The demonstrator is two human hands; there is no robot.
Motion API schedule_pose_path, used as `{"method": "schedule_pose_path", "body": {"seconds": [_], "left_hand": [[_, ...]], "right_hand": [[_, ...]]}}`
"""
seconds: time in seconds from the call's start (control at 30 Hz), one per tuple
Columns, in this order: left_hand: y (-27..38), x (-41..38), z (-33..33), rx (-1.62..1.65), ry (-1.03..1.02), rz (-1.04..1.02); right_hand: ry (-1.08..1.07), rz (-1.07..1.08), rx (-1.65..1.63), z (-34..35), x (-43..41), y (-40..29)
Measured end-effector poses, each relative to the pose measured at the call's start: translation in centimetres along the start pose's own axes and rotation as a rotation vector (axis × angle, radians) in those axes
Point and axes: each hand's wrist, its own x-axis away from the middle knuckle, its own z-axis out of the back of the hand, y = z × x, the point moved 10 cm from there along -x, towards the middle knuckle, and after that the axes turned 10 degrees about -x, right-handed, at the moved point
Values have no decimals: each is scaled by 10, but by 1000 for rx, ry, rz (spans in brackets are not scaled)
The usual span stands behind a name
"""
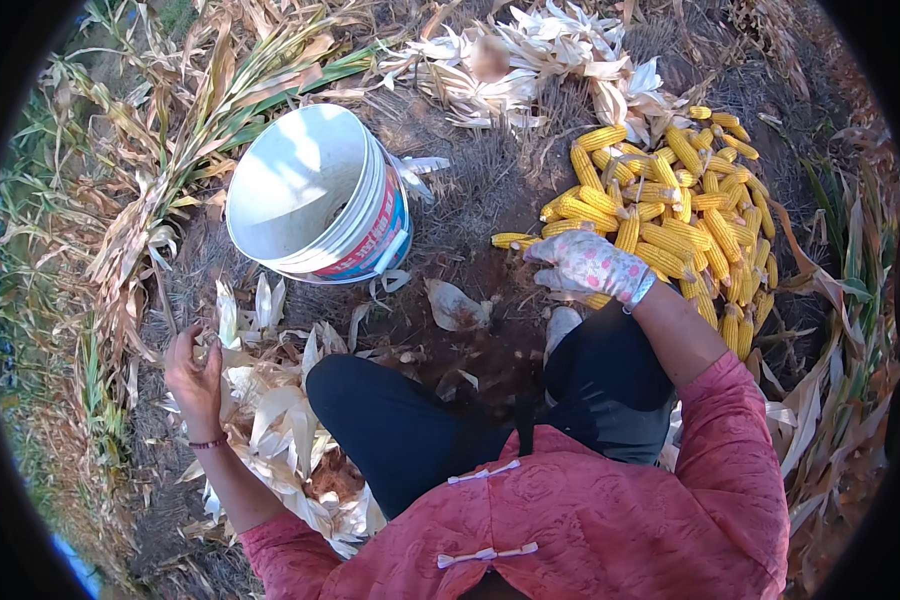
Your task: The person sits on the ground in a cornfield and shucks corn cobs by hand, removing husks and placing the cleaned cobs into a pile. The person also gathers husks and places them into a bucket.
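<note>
My left hand (195, 379) is bare, with a bracelet at the wrist. Its fingers are bent and apart with nothing between them, above loose dry corn husks (277, 420). A flower-patterned glove covers my right hand (589, 266), which is over the near left edge of a heap of husked yellow corn cobs (667, 240). Between its thumb and fingers a gap shows, and no cob is visible in the grasp. One cob (597, 301) lies partly hidden just below the glove. More cobs (514, 240) stick out beyond the fingertips.
A white plastic bucket (300, 172) with a printed label stands ahead on the left, tilted, with bare inner walls. Pale husks (525, 67) lie at the far side. Dry cornstalks (225, 97) border the left; more leaves (840, 300) line the right. My bent knees (390, 420) are in front.
</note>
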Motion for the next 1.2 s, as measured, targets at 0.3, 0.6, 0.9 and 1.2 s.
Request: {"method": "schedule_pose_path", "body": {"seconds": [0.3, 0.6, 0.9, 1.2], "left_hand": [[144, -19, -41, 376, -388, -240], [302, 8, -199, 750, -661, -632], [279, -17, -193, 608, -684, -547], [260, -21, -188, 590, -665, -507]], "right_hand": [[-371, -20, 9, -83, -64, 13], [-650, -409, 43, -286, -35, 92], [-880, -389, 154, -364, -26, 80], [-706, -115, 170, -384, -30, 96]]}}
